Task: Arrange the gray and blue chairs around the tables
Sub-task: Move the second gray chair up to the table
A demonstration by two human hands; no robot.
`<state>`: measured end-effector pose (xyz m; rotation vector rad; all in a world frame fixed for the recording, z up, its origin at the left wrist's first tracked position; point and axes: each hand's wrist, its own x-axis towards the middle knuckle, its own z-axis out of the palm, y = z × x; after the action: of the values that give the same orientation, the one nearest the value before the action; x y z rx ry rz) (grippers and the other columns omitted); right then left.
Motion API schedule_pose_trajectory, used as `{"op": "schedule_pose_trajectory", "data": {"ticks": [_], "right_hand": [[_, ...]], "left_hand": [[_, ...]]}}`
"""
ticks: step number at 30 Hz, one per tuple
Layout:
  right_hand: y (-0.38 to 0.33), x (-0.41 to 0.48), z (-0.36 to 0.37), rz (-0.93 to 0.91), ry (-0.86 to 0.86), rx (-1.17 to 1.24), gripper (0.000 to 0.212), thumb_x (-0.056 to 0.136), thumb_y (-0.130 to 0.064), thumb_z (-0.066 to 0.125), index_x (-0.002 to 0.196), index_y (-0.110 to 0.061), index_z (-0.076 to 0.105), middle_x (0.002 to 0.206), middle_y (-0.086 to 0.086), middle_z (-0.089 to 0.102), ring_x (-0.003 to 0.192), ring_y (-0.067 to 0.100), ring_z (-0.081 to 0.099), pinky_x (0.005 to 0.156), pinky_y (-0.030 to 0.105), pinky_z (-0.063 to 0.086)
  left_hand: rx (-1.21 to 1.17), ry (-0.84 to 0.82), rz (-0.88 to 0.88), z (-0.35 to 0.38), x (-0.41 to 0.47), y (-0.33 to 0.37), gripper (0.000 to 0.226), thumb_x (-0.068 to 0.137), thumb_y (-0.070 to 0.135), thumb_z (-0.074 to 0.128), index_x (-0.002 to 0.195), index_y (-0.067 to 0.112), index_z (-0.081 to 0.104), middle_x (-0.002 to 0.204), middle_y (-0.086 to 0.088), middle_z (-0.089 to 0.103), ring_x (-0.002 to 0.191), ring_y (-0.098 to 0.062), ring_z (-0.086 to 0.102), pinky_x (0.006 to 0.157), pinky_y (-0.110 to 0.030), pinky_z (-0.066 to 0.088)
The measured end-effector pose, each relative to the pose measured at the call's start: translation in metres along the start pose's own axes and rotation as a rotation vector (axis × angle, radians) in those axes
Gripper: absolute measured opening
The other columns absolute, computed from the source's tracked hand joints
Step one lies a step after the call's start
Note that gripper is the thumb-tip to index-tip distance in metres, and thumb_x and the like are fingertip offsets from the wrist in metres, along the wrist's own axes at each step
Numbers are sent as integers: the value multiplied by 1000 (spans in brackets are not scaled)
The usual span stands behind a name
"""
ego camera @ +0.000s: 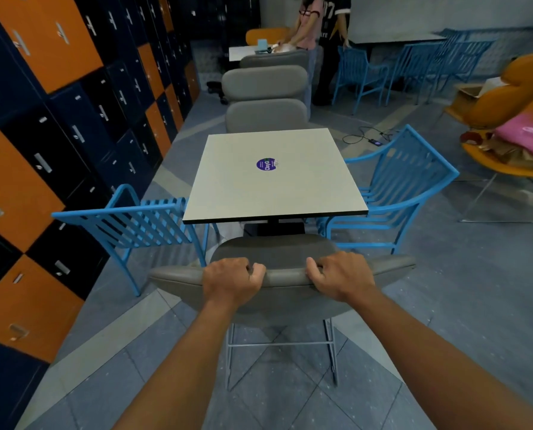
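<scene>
Just short of the bench's (305, 187) near edge, the gray chair (285, 278) sat with its backrest running side to side, left hand (231, 279) and right hand (341, 276) evenly spaced, fingers (257, 272) clamped over its top rim, so probably a straight push forward.

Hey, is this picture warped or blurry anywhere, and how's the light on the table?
Head view: wide-angle bend curves the lockers near the edges; the corners darken; the table is evenly lit, no glare; the left hand and right hand gripping the gray chair look sharp; the far blue chairs are soft.
</scene>
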<state>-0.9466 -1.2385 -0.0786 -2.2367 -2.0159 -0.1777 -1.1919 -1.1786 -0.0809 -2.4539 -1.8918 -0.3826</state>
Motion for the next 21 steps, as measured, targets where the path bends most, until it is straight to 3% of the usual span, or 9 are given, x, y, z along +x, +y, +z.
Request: {"op": "schedule_pose_trajectory", "data": {"ticks": [10,18,21], "right_hand": [[-2,3,3,5,4,-33,71,95,-62,22,53,-14,56,45,-2,45,42,17,45,49,26,42],[-3,-1,0,3,-29,-24,69,96,-60,21,54,-15,54,47,-3,45,41,15,42,46,26,30],[-4,-4,0,-19,-52,5,66,97,-57,20,58,-16,54,52,-1,48,46,17,47,49,29,40]], "left_hand": [[-11,26,4,2,1,-3,52,83,55,35,61,18,64,57,2,58,56,-21,52,55,-29,38],[-40,-27,-11,-1,-1,-2,51,85,54,37,62,17,61,59,1,59,58,-23,56,63,-33,51],[-65,-40,22,-2,-4,-5,52,87,55,35,59,17,57,55,3,54,54,-21,53,64,-34,51]]}}
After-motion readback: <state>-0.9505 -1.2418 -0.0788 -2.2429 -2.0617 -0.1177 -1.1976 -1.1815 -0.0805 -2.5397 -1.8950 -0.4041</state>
